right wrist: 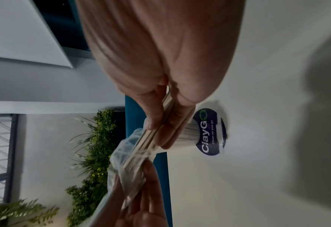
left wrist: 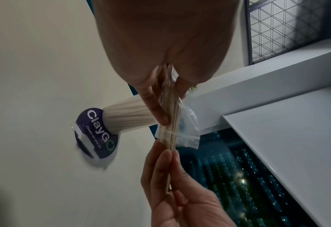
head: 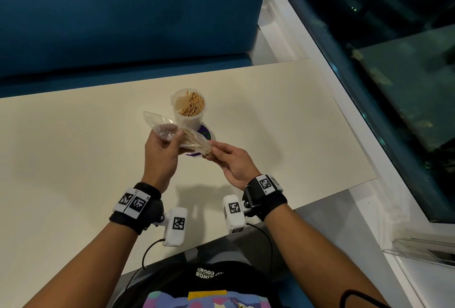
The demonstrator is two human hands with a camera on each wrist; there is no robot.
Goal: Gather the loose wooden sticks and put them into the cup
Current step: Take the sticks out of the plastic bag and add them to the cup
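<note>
A clear plastic cup (head: 189, 108) stands mid-table on a purple round sticker (head: 208, 133), packed with wooden sticks (head: 193, 104). Just in front of it, above the table, my left hand (head: 172, 136) grips a crumpled clear plastic bag (head: 155, 120) with a bundle of sticks (head: 197, 141) poking out of it. My right hand (head: 211, 152) pinches the bundle's free end. In the left wrist view the bundle (left wrist: 169, 122) runs from the left hand (left wrist: 170, 99) down to the right hand (left wrist: 166, 155). The right wrist view shows the right hand (right wrist: 158, 135) on the sticks (right wrist: 145, 142) and the bag (right wrist: 129, 169).
The cream table (head: 73, 147) ends at a blue bench (head: 123, 12) on the far side and a white sill with a dark window (head: 394, 61) on the right. Cables hang from both wrist cameras over the near edge.
</note>
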